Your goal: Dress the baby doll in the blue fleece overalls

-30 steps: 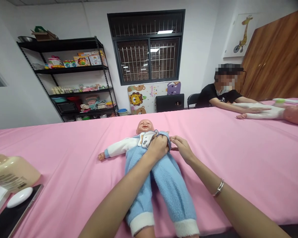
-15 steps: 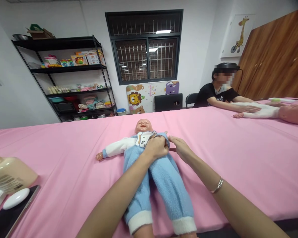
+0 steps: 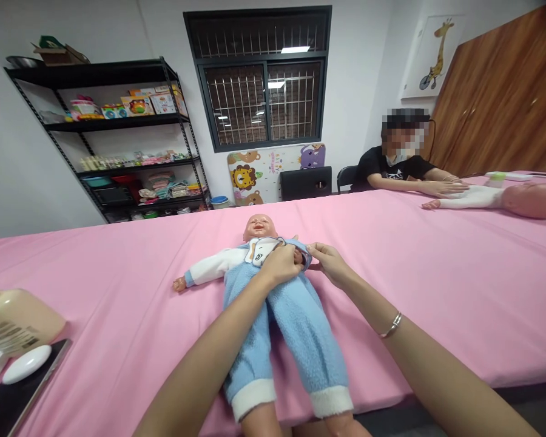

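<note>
Item: one bald baby doll of glossy pinkish plastic (image 3: 258, 226), face up on a table spread with pink cloth (image 3: 455, 291), directly before me. Item: one light-blue fleece outfit with white trouser cuffs (image 3: 303, 321), worn by the doll. My left hand (image 3: 281, 264): fingers curled in at the outfit's chest; their hold, hidden, I cannot tell. My right hand (image 3: 330, 262): thumb and forefinger pinched on the outfit's blue edge.

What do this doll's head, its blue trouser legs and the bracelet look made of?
Doll's head: probably vinyl or plastic, smooth with a slight shine. Blue trouser legs: likely soft fleece, judging by the fuzzy nap. Bracelet: seemingly polished metal, silvery with bright glints.
</note>
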Demonstrator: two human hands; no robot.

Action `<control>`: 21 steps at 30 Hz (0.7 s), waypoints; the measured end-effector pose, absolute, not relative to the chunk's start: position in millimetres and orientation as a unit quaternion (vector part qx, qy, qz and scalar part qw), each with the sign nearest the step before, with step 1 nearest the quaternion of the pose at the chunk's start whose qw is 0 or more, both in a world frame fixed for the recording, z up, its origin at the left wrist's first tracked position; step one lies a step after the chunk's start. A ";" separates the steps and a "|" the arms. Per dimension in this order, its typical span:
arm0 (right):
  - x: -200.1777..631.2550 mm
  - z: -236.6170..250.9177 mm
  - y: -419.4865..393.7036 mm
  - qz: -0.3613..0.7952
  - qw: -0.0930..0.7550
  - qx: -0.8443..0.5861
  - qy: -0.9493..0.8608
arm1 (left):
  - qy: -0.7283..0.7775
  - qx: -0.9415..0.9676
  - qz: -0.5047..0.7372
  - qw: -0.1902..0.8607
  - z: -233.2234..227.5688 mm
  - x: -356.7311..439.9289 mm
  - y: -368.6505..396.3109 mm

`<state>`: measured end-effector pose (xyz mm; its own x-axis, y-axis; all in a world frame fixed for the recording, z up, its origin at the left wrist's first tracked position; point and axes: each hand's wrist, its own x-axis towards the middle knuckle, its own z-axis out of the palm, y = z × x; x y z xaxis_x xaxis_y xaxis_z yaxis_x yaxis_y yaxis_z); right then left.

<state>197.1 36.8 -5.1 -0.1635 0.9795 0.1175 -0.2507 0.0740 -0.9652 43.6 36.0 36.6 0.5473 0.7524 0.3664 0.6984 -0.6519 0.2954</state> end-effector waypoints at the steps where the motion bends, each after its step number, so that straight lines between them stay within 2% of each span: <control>1: 197.3 -6.4 38.0 0.575 0.541 -0.362 -0.496 | 0.401 0.888 0.219 0.053 37.2 43.6 35.7; 7: 197.7 -10.0 40.3 0.607 0.567 -0.319 -0.456 | 0.440 0.878 0.187 -0.020 37.2 41.7 32.8; 15: 196.6 -8.7 40.8 0.625 0.557 -0.325 -0.439 | 0.308 0.918 0.219 0.119 44.1 30.6 41.8; 17: 196.1 -10.4 42.5 0.627 0.563 -0.324 -0.430 | 0.321 0.922 0.202 0.075 42.7 33.5 37.5; 21: 196.6 -20.1 44.3 0.617 0.563 -0.361 -0.414 | 0.344 0.915 0.197 -0.078 35.9 43.1 22.1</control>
<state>196.6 44.3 -20.1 -0.1050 0.9943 0.0200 -0.3955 -0.0233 -0.9182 43.1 22.1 35.9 0.6853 0.5989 0.4142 0.6605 -0.7508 -0.0072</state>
